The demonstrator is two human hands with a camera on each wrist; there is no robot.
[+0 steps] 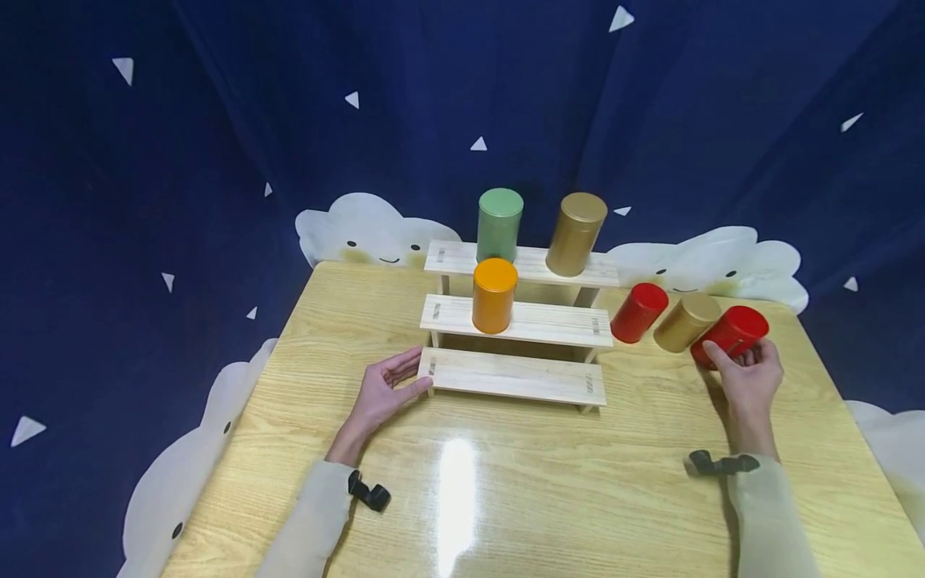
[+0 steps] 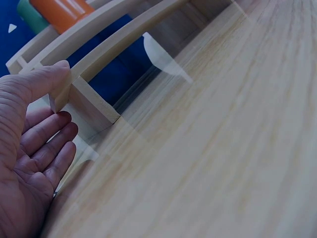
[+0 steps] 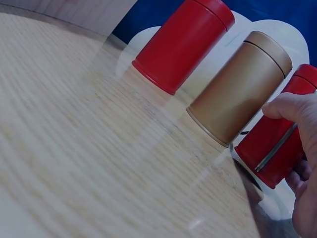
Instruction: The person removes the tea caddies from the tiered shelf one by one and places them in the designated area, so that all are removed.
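Observation:
My right hand (image 1: 751, 381) grips a red canister (image 1: 739, 329) with the thumb across its near side, at the right of the table. Beside it stand a gold canister (image 3: 240, 89) and another red canister (image 3: 183, 44). At the lowest step's left end, my left hand (image 1: 386, 389) holds the three-tier wooden rack (image 1: 516, 376). In the left wrist view its thumb lies on the board's top corner, with the fingers at the end and below. An orange canister (image 1: 495, 297) stands on the middle step; a green canister (image 1: 499, 225) and a gold canister (image 1: 576, 234) stand on the top step.
The pale wooden table (image 1: 542, 490) carries everything, with a bright glare patch toward the front. Behind it hangs a dark blue curtain (image 1: 405, 96) with white triangles and smiling clouds. Black straps (image 1: 723, 463) with small devices sit on both wrists.

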